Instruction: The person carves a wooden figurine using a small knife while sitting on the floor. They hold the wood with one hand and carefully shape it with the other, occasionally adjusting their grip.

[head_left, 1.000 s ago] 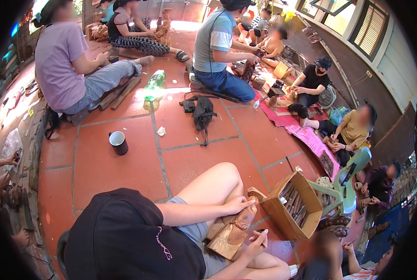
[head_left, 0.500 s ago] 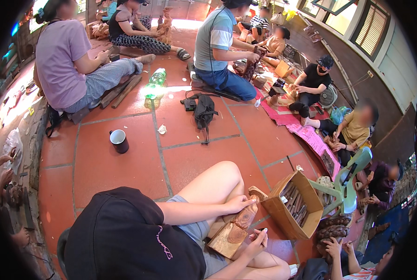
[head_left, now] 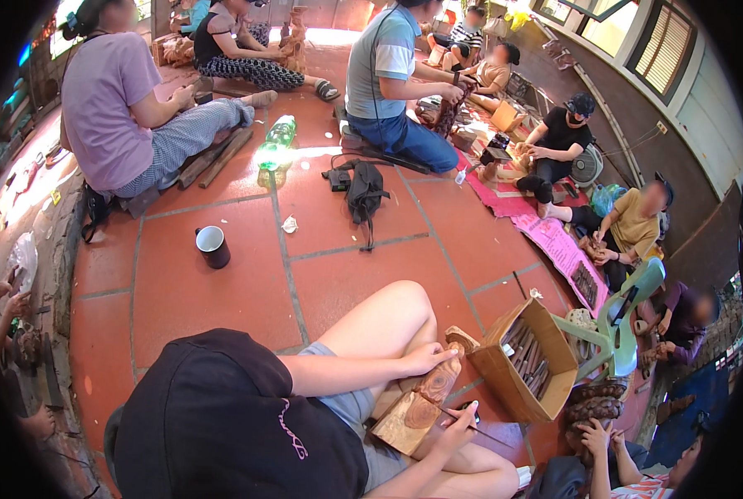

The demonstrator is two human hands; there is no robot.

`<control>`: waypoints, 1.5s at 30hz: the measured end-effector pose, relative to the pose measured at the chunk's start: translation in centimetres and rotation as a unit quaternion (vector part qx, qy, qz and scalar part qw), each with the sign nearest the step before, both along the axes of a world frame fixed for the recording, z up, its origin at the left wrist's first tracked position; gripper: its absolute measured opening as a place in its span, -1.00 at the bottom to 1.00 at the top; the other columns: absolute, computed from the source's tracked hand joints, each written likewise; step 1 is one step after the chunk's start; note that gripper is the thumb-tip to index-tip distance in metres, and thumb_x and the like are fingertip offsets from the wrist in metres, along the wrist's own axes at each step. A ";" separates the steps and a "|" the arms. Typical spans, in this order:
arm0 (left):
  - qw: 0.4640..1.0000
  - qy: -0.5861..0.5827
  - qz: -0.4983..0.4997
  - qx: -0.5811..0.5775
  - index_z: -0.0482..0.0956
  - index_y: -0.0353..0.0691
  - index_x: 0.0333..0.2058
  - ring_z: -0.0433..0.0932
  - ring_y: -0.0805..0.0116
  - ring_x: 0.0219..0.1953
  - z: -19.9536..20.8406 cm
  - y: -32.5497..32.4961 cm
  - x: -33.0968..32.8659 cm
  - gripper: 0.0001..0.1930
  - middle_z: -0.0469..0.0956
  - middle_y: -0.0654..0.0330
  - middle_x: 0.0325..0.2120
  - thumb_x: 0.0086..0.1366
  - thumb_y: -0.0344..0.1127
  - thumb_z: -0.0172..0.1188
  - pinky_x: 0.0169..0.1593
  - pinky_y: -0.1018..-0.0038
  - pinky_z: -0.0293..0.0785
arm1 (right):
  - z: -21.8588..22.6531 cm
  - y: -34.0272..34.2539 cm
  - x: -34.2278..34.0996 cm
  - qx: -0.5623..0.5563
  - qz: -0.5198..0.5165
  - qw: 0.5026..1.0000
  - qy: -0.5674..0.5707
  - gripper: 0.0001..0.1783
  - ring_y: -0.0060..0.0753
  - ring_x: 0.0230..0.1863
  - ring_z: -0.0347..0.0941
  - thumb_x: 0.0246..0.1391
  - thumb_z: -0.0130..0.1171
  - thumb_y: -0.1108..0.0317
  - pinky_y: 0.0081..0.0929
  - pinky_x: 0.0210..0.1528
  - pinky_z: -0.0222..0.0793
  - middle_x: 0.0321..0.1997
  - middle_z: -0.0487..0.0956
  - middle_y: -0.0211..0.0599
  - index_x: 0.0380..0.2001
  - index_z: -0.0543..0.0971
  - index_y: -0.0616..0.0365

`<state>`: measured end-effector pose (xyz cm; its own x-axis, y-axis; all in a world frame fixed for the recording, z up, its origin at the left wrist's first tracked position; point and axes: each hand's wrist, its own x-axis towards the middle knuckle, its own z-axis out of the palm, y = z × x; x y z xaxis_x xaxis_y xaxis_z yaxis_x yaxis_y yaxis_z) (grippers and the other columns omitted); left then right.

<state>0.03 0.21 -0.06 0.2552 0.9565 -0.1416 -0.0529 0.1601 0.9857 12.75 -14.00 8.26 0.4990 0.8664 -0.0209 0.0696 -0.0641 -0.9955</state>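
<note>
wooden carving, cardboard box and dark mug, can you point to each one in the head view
wooden carving [head_left: 423, 410]: head view, ringed grain near its middle
cardboard box [head_left: 504, 380]: head view, outer side wall
dark mug [head_left: 217, 257]: head view, outside of its body

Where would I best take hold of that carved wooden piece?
Probably the carved wooden piece is best held around its narrower end, coming from the picture's left, as the left hand does: it tapers there from a broad, blocky base.
</note>
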 end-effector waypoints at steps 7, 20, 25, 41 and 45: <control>1.000 0.005 0.014 0.008 0.50 -0.37 -0.28 0.52 0.40 -0.37 -0.1 0.0 -0.4 -0.38 0.57 0.11 -0.43 0.28 0.25 0.07 -0.26 0.46 0.46 | -0.4 1.1 -1.4 0.088 -0.075 0.993 -0.025 -0.47 -0.66 -0.66 0.25 0.30 -0.03 0.00 -0.67 -0.59 0.11 -0.66 0.43 -0.42 -0.60 0.50 0.20; 1.000 0.015 0.021 0.017 0.52 -0.36 -0.29 0.52 0.38 -0.37 -0.8 0.2 -0.2 -0.37 0.58 0.10 -0.43 0.28 0.26 0.06 -0.26 0.43 0.46 | -0.3 0.6 -0.3 0.009 0.005 0.999 -0.031 -0.45 -0.68 -0.65 0.28 0.31 -0.05 -0.02 -0.67 -0.63 0.08 -0.66 0.44 -0.42 -0.60 0.51 0.20; 0.999 0.022 0.021 0.012 0.53 -0.36 -0.32 0.53 0.37 -0.38 -0.9 0.2 -0.1 -0.38 0.58 0.08 -0.44 0.29 0.24 0.06 -0.27 0.42 0.47 | -0.2 0.8 -1.2 0.058 -0.062 0.996 0.002 -0.43 -0.67 -0.70 0.24 0.30 -0.04 -0.02 -0.66 -0.65 0.05 -0.71 0.42 -0.41 -0.63 0.52 0.21; 0.997 -0.073 -0.008 -0.011 0.48 -0.41 -0.27 0.47 0.48 -0.39 -0.7 0.2 0.0 -0.45 0.54 0.15 -0.42 0.36 0.13 0.04 -0.27 0.52 0.44 | -0.3 0.6 0.4 -0.013 0.032 0.999 0.023 -0.50 -0.69 -0.66 0.25 0.30 -0.01 0.10 -0.68 -0.58 0.10 -0.70 0.40 -0.47 -0.66 0.49 0.20; 0.999 -0.038 -0.007 0.008 0.47 -0.39 -0.29 0.48 0.47 -0.39 -0.5 0.1 -0.1 -0.43 0.53 0.16 -0.44 0.34 0.17 0.04 -0.28 0.52 0.44 | 0.0 0.3 0.2 -0.016 0.026 0.999 0.032 -0.49 -0.69 -0.68 0.26 0.28 0.02 0.08 -0.70 -0.59 0.11 -0.69 0.43 -0.45 -0.65 0.49 0.21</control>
<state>-0.06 0.28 -0.60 0.2779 0.9546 -0.1069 -0.1246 0.1462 0.9814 12.94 -13.74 8.21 0.4498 0.8895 -0.0802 0.0099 -0.0948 -0.9954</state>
